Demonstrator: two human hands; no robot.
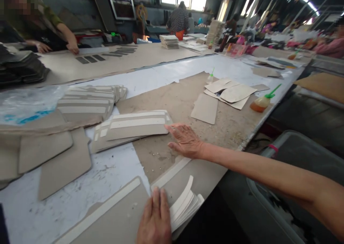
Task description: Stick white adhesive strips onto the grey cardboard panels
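Note:
My left hand [155, 217] lies flat with its fingers stretched out, at the meeting edges of two grey-beige boards. The left board [113, 215] has a white strip along its far edge. The right board [206, 172] also carries one, partly under my right arm. Beside my left hand, a fanned bundle of loose white strips [185, 210] rests on the right board. My right hand [185, 140] reaches across the table with fingers extended and thumb apart. Its fingertips are at the right corner of a small pile of boards with white strips [137, 123]; whether they touch is unclear.
More stripped boards [86, 102] and plain boards [64, 165] lie left. Cut pieces [228, 91] and a glue bottle with a green nozzle [262, 102] stand at right. A grey plastic bin [285, 186] sits beside the table. Across it, a person [45, 25] works on dark pieces.

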